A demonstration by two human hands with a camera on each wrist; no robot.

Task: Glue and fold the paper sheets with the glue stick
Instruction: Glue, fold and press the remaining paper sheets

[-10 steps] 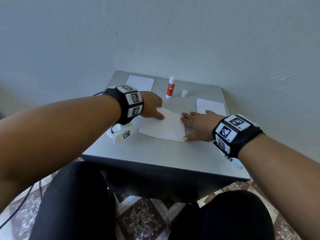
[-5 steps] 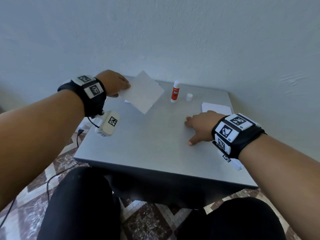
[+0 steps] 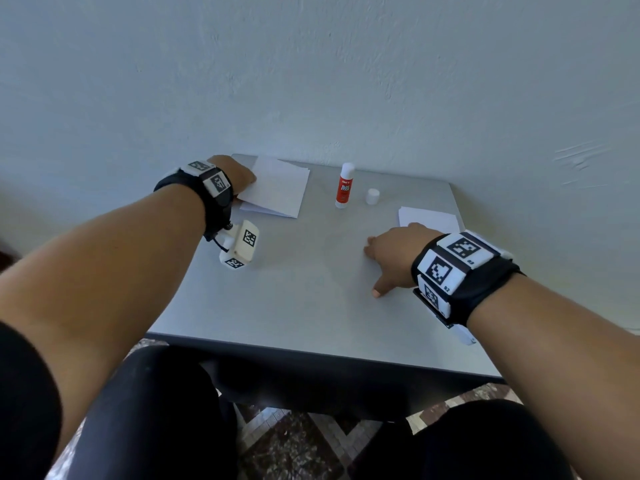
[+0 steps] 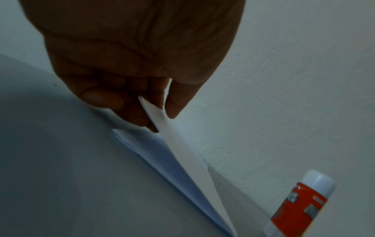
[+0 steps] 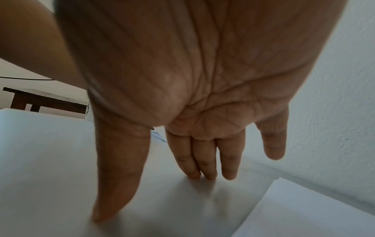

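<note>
Your left hand (image 3: 239,174), upper left of the head view, pinches a folded sheet (image 4: 182,154) by its near corner, thumb on top and fingers curled beneath; the wrist view shows that corner lifted clear while the far part of the sheet lies down on the stack of folded sheets (image 3: 277,195) at the table's (image 3: 294,306) back-left corner. Your right hand (image 3: 391,258), right of centre, has hold of nothing: fingers straight and spread, tips touching the bare tabletop, thumb stretched toward the lower frame. Judged step: a finished piece is being set aside on the done pile. Next move calls for letting go of that corner, then drawing a new sheet from the fresh pile (image 3: 429,218) just beyond your right hand and laying it in the open middle. The glue stick (image 3: 344,185) stands upright at top centre, uncapped as far as can be told, its cap (image 3: 372,196) just beside it to the right, both well apart from either hand. Left forearm is stretched long toward the far corner; right wrist held low over the table.
</note>
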